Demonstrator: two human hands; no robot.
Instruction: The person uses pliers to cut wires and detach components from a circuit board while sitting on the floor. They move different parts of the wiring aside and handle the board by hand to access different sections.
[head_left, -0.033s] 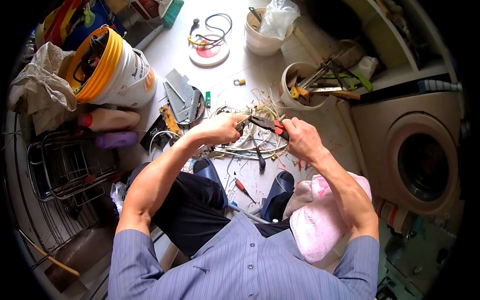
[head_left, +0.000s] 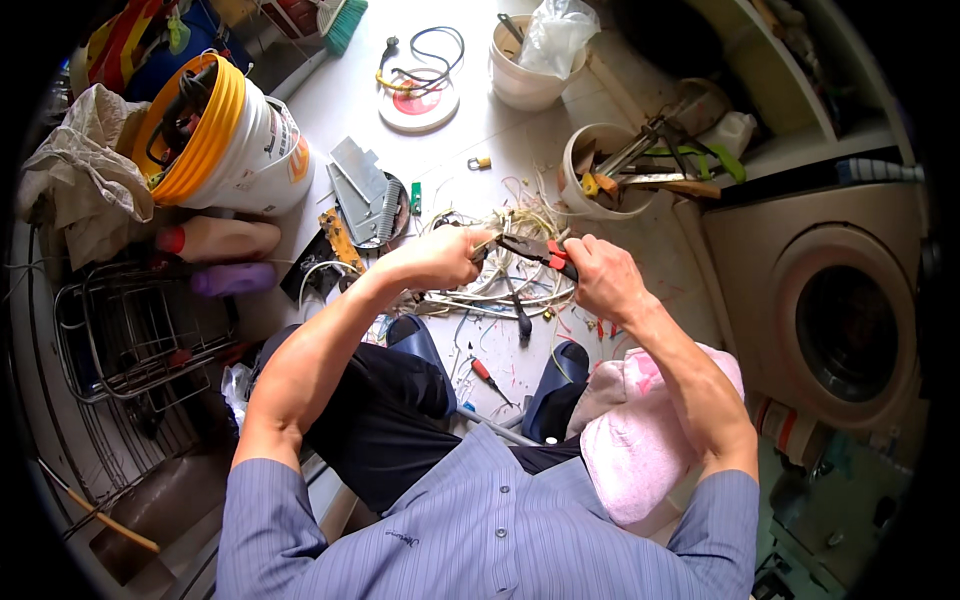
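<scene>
My right hand (head_left: 607, 277) grips a pair of pliers (head_left: 535, 250) with red and black handles, their dark jaws pointing left. At the jaws' tip, my left hand (head_left: 443, 258) is closed on what looks like a pale wire (head_left: 486, 243), mostly hidden by the fingers. Below both hands a tangled heap of white wires (head_left: 520, 292) lies on the floor. A screwdriver with a black handle (head_left: 524, 325) rests at the heap's near edge. Closer to me, between my slippers, lies a red-handled screwdriver (head_left: 483, 371).
Left of the wires are grey metal parts (head_left: 360, 185) and a yellow-rimmed bucket (head_left: 250, 150). A tool-filled pail (head_left: 590, 200) stands at the right, near a washing machine (head_left: 815, 300). A padlock (head_left: 480, 163) lies beyond the wires. A pink towel (head_left: 640, 450) is under my right arm.
</scene>
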